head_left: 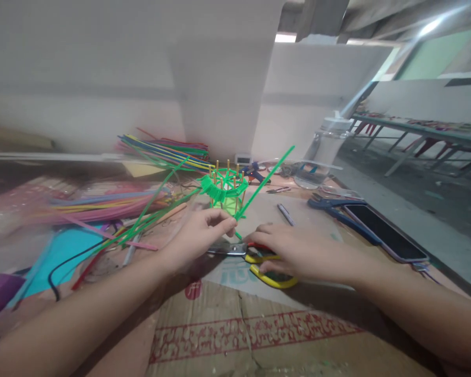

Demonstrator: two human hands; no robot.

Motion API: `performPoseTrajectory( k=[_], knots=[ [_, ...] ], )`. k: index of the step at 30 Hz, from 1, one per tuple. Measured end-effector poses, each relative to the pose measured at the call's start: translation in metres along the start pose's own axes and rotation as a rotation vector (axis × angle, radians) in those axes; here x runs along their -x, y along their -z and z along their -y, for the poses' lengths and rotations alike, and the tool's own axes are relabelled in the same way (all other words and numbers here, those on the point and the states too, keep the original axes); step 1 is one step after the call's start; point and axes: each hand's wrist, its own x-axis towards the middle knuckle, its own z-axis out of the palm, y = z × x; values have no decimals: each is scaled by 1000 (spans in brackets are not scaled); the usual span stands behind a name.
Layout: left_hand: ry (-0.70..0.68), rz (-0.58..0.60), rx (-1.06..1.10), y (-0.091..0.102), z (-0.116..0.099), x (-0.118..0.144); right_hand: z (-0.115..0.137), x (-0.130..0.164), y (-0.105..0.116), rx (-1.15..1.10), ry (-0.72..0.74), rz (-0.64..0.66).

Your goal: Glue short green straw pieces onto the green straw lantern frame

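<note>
My left hand (198, 233) pinches a green straw (265, 180) that rises up and to the right from my fingers. Just behind it stands a small basket frame (224, 188) of upright wooden sticks with green straws woven round them. My right hand (294, 248) rests on yellow-handled scissors (269, 272) lying on the cardboard, with fingers over the handles; the metal blades (225, 248) point left under my left hand.
Bundles of coloured straws (165, 149) lie at the left and back. A phone (384, 233) and blue pliers (333, 205) lie at the right near the table edge. A clear plastic jar (325, 154), a pen (286, 213) and a glue gun (255, 173) sit behind.
</note>
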Motion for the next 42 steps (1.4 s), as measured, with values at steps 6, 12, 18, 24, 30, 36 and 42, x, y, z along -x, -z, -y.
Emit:
performPoseTrajectory(
  k=[6, 12, 18, 24, 30, 36, 42],
  knots=[
    [64, 25, 229, 12, -8, 0, -8, -7, -29, 167, 63, -23],
    [30, 11, 270, 16, -15, 3, -2, -9, -21, 152, 27, 57],
    [-27, 70, 269, 13, -19, 7, 7, -8, -27, 54, -87, 52],
    [-51, 38, 230, 20, -25, 8, 2, -13, -26, -303, -73, -45],
    [-143, -118, 268, 48, -38, 10, -14, -14, -23, -514, -138, -119],
    [-135, -230, 263, 59, -31, 2, -21, -12, -26, -636, 0, -299],
    [-145, -207, 102, 55, -35, 3, -5, -7, -20, -735, 42, -262]
  ],
)
